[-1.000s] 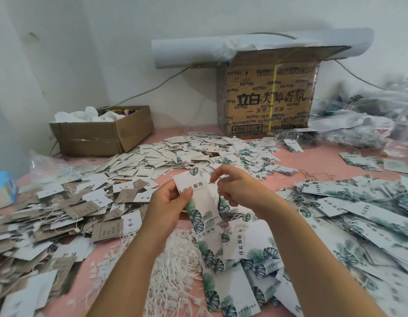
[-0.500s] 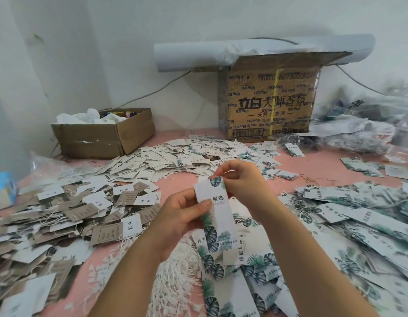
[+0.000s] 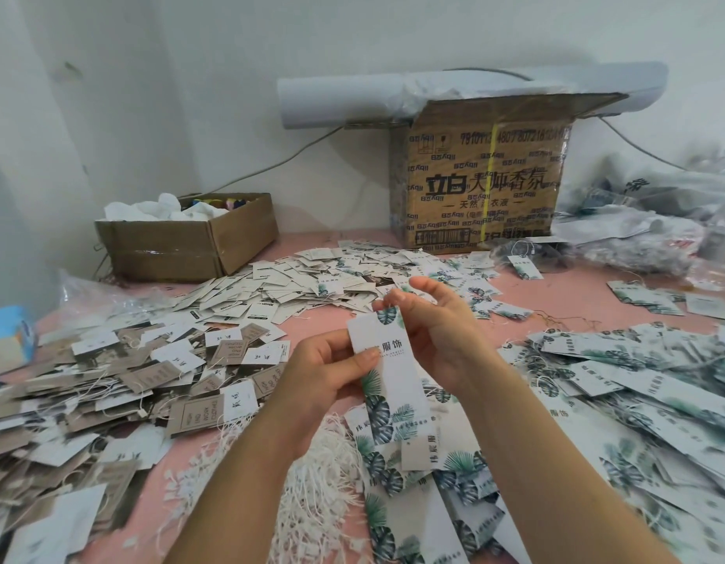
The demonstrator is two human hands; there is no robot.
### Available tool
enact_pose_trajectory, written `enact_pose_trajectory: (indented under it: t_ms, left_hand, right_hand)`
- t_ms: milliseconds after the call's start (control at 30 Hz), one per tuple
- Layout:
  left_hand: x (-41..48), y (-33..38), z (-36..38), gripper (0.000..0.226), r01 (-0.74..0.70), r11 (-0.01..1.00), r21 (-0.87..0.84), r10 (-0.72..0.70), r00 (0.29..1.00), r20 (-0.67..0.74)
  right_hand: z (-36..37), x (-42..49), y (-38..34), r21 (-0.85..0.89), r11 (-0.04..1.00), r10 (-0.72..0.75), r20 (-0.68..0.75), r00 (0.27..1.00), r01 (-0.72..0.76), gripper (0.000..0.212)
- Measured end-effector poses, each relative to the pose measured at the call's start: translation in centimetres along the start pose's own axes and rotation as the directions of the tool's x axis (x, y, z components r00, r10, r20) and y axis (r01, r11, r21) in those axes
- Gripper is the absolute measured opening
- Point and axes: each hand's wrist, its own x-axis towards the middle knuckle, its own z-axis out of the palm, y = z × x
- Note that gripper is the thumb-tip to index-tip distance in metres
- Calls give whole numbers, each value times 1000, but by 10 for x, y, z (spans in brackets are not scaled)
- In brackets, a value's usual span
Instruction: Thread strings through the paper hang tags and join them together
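Hang tag [image 3: 387,360] up at frame centre, above leaf-print heap [image 3: 418,494]. Left hand [image 3: 324,372] grip pinches its left edge; right hand [image 3: 438,339] grip pinches top edge. Bare pink surface [image 3: 556,295] only centre right; tag piles [image 3: 108,380] crowd elsewhere. Tag reads 服饰; carton [image 3: 483,185] upper right, 立白. Tag more upright than second ago.

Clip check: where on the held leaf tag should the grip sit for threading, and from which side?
Grip the tag at mid-length, thumb on its printed face, coming from the left as the left hand does. It is a long narrow strip held upright, so a middle hold probably steadies it and leaves the top end free, where the right hand pinches.
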Motion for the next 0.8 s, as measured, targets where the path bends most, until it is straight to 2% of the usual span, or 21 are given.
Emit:
enact_pose_trajectory:
  t_ms: [67, 167, 233, 333, 433, 500, 600, 733, 800]
  left_hand:
    - [0, 0, 0, 27, 0, 1000, 3, 0, 1000, -2]
    - [-1, 2, 2, 22, 0, 999, 36, 0, 1000, -6]
    - [-1, 2, 3, 18, -14, 996, 93, 16, 1000, -25]
    - [-2, 3, 4, 20, -32, 987, 158, 41, 998, -52]
    - [-2, 3, 5, 18, -45, 987, 156, 60, 994, -95]
    - [-1, 3, 5, 16, -66, 984, 165, 87, 988, -124]
    - [-1, 3, 5, 18, -104, 977, 186, 130, 982, -135]
    - [-1, 5, 6, 21, -164, 962, 218, 193, 974, -119]
    - [-1, 5, 6, 24, -196, 945, 262, 233, 965, -120]
  right_hand:
    - [3, 0, 2, 47, 999, 23, -16, 1000, -22, 38]
    - [5, -2, 2, -7, 1000, 19, 4, 1000, -19, 14]
    - [5, -2, 0, -36, 999, -20, -11, 1000, 20, 6]
    - [1, -2, -6, -108, 987, -120, -35, 992, 116, 2]
    - [-4, -4, -16, -241, 952, -197, -8, 980, 190, 14]
    - [-4, -7, -22, -407, 880, -256, 30, 966, 246, 21]
    - [1, -11, -24, -640, 698, -313, 129, 941, 320, 25]
    - [10, -14, -19, -768, 514, -346, 222, 912, 382, 27]
    - [13, -14, -16, -790, 473, -354, 235, 905, 390, 29]
